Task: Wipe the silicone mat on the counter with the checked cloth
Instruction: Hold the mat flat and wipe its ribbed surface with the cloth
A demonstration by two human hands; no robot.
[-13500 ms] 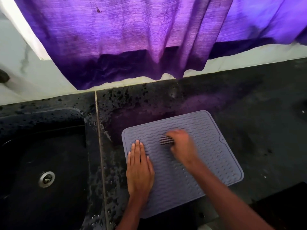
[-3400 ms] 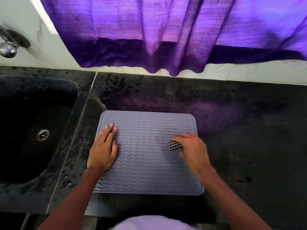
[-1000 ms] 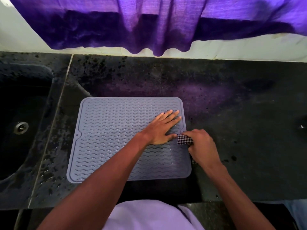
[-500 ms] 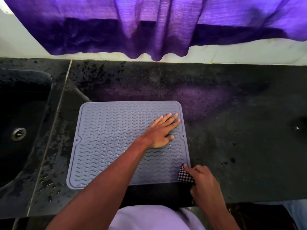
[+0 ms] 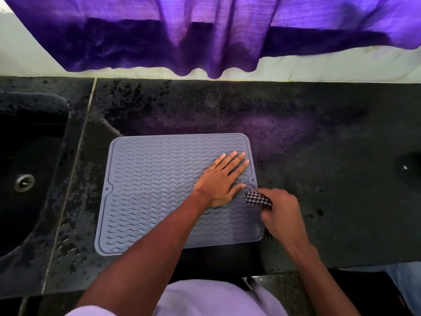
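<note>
Head view, looking down on the bench. The silicone mat (image 5: 159, 190), grey with wavy ribs and a raised rim, lies flat on the dark counter (image 5: 330, 179), its near edge close to the counter's front edge and its left edge near the sink (image 5: 27, 144); a small notch marks the middle of each short side.

The left hand (image 5: 222, 181) reaches across the body and rests palm down on the right part of the mat, fingers straight and slightly spread, tips near the far right corner; it grasps nothing; judged purpose: to pin the light, flexible mat so that it neither slides nor buckles under the rubbing.

The right hand (image 5: 281, 210) lies at the mat's right edge, fingers curled round the checked cloth (image 5: 257, 199), which is bunched into a small black-and-white wad; the wad protrudes toward the left hand, just beside its thumb, and meets the mat just below the right-hand notch; bunching probably gives a firm pad for working along the rim and between the ribs.

Step in hand, as judged: wiping the right border, the holding hand set close to the stroke.

Surroundings: water spots on the counter between mat and sink; a metal drain (image 5: 24, 182) in the sink bowl; a purple curtain (image 5: 205, 30) hanging over the back wall, tinting the counter below; a pale garment (image 5: 216, 297) at the bottom edge.

No brand, label or legible writing appears on mat, cloth or counter.
</note>
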